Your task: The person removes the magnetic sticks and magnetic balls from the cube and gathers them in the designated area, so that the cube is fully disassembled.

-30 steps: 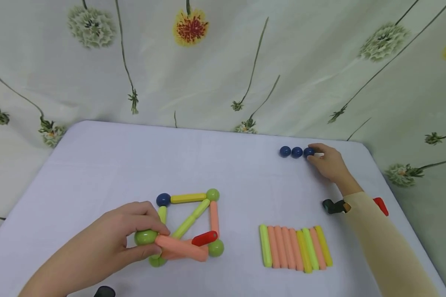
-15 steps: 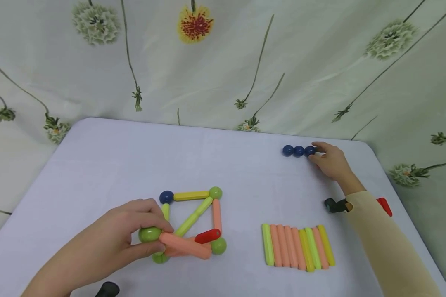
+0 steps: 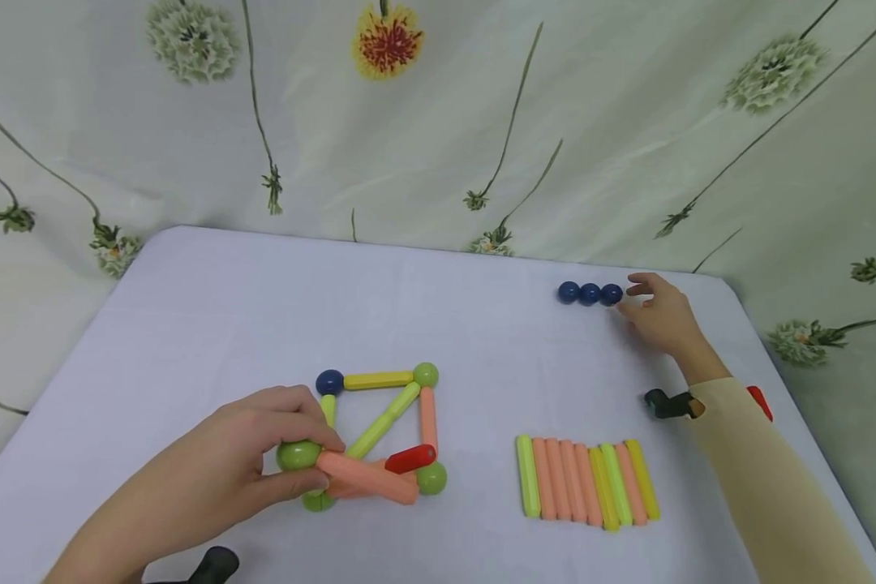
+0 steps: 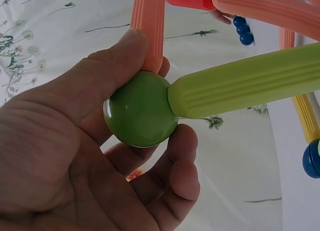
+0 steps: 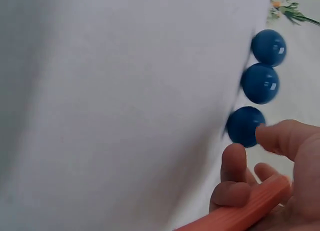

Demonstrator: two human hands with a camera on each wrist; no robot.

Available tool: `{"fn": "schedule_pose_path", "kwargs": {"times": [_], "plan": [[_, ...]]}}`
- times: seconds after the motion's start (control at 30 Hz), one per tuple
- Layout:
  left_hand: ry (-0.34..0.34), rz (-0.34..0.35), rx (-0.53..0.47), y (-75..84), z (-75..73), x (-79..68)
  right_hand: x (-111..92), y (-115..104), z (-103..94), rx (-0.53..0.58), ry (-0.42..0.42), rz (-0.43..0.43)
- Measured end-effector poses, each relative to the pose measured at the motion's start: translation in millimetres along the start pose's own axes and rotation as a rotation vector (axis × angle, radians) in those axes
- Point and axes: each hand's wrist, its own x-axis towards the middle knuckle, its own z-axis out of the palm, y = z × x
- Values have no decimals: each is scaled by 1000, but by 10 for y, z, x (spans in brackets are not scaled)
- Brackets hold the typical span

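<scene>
My left hand (image 3: 263,454) pinches a green ball (image 4: 141,108) with the thumb also on a coral rod (image 4: 148,28); a lime rod (image 4: 245,81) joins the same ball. They belong to a frame of toy building rods and balls, with a blue corner ball (image 3: 329,382), a yellow rod (image 3: 378,380), a lime diagonal (image 3: 383,422) and a red rod (image 3: 411,459). My right hand (image 3: 660,316) is beside the end blue ball (image 5: 245,126) of a row of three, thumb tip close to it. Its lower fingers curl round another coral rod (image 5: 240,211).
A side-by-side row of coral, lime and yellow rods (image 3: 584,483) lies right of the frame. A red piece (image 3: 759,403) shows behind the right sleeve (image 3: 766,478). The white table (image 3: 248,300) ends at a flower-printed cloth (image 3: 591,105).
My right hand has drawn back slightly to the right from the end blue ball, its thumb and fingers spreading. My left hand keeps its hold, and the head view has shifted a little.
</scene>
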Motion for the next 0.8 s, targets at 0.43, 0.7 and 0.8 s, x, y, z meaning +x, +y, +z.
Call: {"fn": "schedule_pose_path", "kwargs": {"times": [0.43,0.7,0.8], "plan": [[17,30,13,5,22,5,-992,19,-208,242,-258,0],[13,47,-30,-14,44,8,-1613,272,-45,53,-148,-53],[13,53,-19,-9,48,46,-1793,376,-28,-36,-112,-29]]}}
